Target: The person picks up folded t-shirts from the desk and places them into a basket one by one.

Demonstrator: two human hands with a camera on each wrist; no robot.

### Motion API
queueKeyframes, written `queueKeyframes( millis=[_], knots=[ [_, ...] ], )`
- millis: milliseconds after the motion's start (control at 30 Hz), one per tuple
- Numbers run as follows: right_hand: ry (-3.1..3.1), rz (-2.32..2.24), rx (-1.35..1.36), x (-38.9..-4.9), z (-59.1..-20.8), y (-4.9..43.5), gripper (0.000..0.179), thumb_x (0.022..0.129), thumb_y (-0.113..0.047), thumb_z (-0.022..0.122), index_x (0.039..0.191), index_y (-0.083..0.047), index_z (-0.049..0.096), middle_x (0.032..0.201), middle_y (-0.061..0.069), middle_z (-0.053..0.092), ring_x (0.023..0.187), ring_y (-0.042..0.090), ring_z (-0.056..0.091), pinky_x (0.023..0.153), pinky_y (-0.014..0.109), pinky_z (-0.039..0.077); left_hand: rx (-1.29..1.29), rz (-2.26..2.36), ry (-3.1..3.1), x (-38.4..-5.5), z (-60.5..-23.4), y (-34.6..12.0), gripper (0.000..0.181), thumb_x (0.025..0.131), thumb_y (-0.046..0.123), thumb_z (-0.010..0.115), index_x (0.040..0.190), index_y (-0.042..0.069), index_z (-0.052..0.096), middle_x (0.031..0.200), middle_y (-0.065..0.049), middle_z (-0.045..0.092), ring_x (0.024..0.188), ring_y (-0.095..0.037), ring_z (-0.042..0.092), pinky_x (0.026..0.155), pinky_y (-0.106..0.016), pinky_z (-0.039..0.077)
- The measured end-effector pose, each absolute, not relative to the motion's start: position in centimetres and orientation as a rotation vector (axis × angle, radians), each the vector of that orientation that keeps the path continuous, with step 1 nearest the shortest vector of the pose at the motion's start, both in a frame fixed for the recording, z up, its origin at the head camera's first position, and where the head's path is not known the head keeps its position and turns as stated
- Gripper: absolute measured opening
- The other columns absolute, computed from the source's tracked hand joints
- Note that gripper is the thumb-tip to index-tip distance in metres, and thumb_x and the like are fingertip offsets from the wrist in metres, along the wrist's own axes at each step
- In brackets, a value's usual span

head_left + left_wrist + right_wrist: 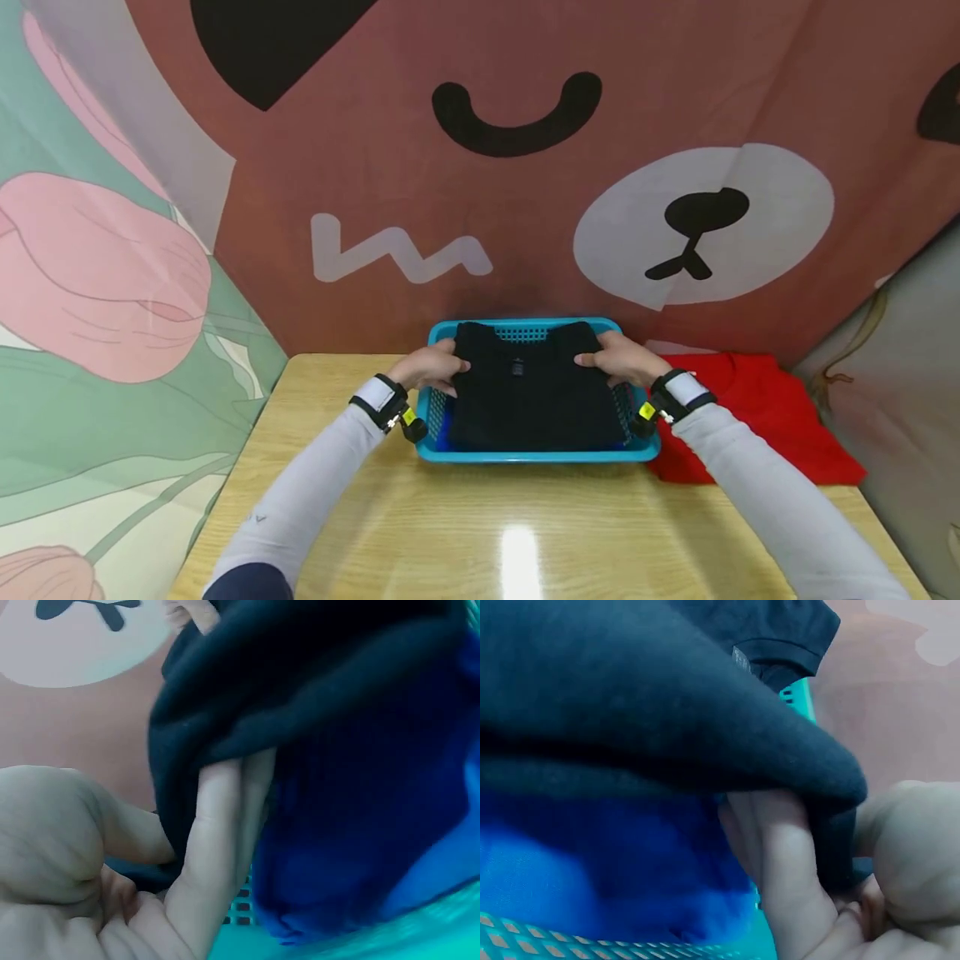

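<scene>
A folded black T-shirt (534,400) with a small neck label lies over a turquoise plastic basket (536,457). My left hand (433,367) grips its left edge, thumb on top and fingers underneath. At the opposite edge my right hand (624,358) holds the shirt the same way. In the left wrist view the fingers (214,840) go under the black cloth. Below it a blue garment (352,847) lies in the basket. The right wrist view also has the blue cloth (607,862) under the raised black fold, with fingers (780,855) beneath that fold.
A red garment (757,417) lies on the wooden table (450,533) to the right of the basket, partly behind my right forearm. Behind the table hangs a brown cloth (525,200) with a cartoon print. A floral cloth (97,275) hangs at the left.
</scene>
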State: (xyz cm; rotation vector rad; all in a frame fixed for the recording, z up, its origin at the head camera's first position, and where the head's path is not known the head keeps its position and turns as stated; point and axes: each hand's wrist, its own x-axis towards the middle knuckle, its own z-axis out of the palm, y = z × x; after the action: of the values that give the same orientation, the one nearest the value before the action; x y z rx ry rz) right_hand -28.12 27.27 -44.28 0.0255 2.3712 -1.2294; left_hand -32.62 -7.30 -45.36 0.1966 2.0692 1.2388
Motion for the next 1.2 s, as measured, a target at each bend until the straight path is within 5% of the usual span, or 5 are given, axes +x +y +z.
queueKeyframes(
  millis=[167,300,667,933,1200],
  knots=[
    [2.417,-1.133,0.012,-28.5,-44.5,26.7,0.076,0.100,-0.024,0.059,0.151,0.012,0.016,0.121,0.025,0.038,0.095,0.032,0.050,0.075,0.044,0.060,0.181,1.174,2.095,-32.8,-45.3,-6.7,0.053,0.099,0.006,0.049,0.144,-0.004,0.023,0.130,-0.021,0.040,0.080,-0.025,0.056,0.072,-0.034,0.061],
    [2.450,-1.077,0.022,-28.6,-44.7,26.4,0.041,0.100,-0.023,0.059,0.121,0.007,0.042,0.092,0.013,0.042,0.066,0.019,0.048,0.060,0.035,0.057,0.186,1.100,2.146,-32.3,-45.1,-6.1,0.064,0.098,0.004,0.047,0.152,-0.004,0.013,0.147,-0.022,0.028,0.077,-0.026,0.058,0.071,-0.036,0.061],
    [2.573,-0.863,0.024,-28.6,-44.4,26.1,0.062,0.099,-0.019,0.061,0.141,0.015,0.032,0.136,0.034,0.042,0.092,0.034,0.066,0.062,0.036,0.060,0.178,0.847,2.336,-31.6,-44.2,-5.4,0.081,0.100,0.010,0.049,0.156,-0.001,-0.010,0.157,-0.027,0.018,0.068,-0.025,0.070,0.071,-0.037,0.061],
    [2.789,-0.624,0.015,-28.6,-42.9,25.8,0.031,0.095,-0.025,0.064,0.105,0.004,0.059,0.091,0.020,0.058,0.064,0.025,0.065,0.056,0.033,0.054,0.181,0.842,2.375,-32.0,-42.4,-5.4,0.086,0.104,0.022,0.049,0.155,0.002,-0.018,0.135,-0.032,0.048,0.075,-0.027,0.072,0.077,-0.041,0.061],
    [2.979,-0.678,-0.049,-27.6,-42.2,24.3,0.024,0.092,-0.025,0.068,0.105,-0.006,0.061,0.093,0.013,0.064,0.072,0.026,0.059,0.056,0.035,0.045,0.387,0.422,2.682,-31.0,-42.0,-4.3,0.036,0.099,0.023,0.056,0.126,0.000,0.050,0.114,-0.013,0.059,0.085,-0.021,0.058,0.070,-0.032,0.049]
  ],
)
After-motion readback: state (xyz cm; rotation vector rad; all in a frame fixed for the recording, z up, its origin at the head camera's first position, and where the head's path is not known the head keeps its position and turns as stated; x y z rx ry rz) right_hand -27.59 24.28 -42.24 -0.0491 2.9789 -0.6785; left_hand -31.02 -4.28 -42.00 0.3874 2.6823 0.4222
